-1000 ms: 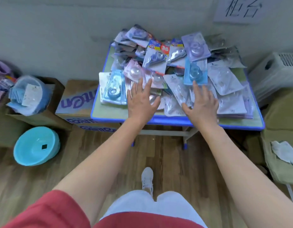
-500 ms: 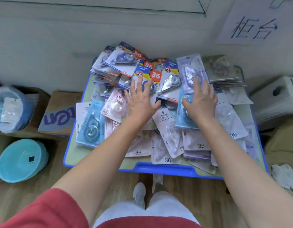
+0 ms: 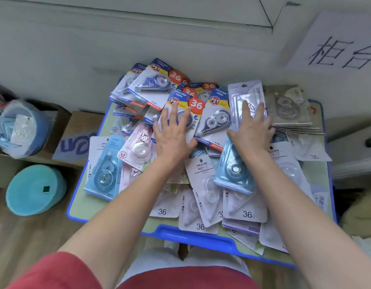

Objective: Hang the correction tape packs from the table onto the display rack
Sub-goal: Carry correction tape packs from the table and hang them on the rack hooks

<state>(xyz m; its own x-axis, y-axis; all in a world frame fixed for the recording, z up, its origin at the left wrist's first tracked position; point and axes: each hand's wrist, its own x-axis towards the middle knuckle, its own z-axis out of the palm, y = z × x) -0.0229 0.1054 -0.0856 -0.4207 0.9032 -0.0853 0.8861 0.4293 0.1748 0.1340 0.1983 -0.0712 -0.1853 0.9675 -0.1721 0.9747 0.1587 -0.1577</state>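
Blue-rimmed table (image 3: 193, 236) carries heaped correction tape packs (image 3: 245, 205). Left hand (image 3: 174, 138) lies flat, fingers spread, on a yellow-blue pack (image 3: 180, 99); right hand (image 3: 253, 128) rests flat on a lilac pack (image 3: 245, 90) nearby.

Counts for you: one table (image 3: 82, 207), two hands (left hand (image 3: 172, 140), right hand (image 3: 251, 132)). Correction tape packs (image 3: 215, 119) by kind, visible ones only:
- six blue-yellow "36" packs (image 3: 153, 84)
- seven white packs (image 3: 246, 205)
- two light-blue packs (image 3: 103, 165)
- two pink packs (image 3: 138, 149)
- one lilac pack (image 3: 247, 94)
- four stacked grey packs (image 3: 288, 105)

Overlap hides more, so your totals are probably low.

Off-table: two cardboard boxes (image 3: 78, 138), one teal basin (image 3: 34, 188), one paper sign (image 3: 336, 44).
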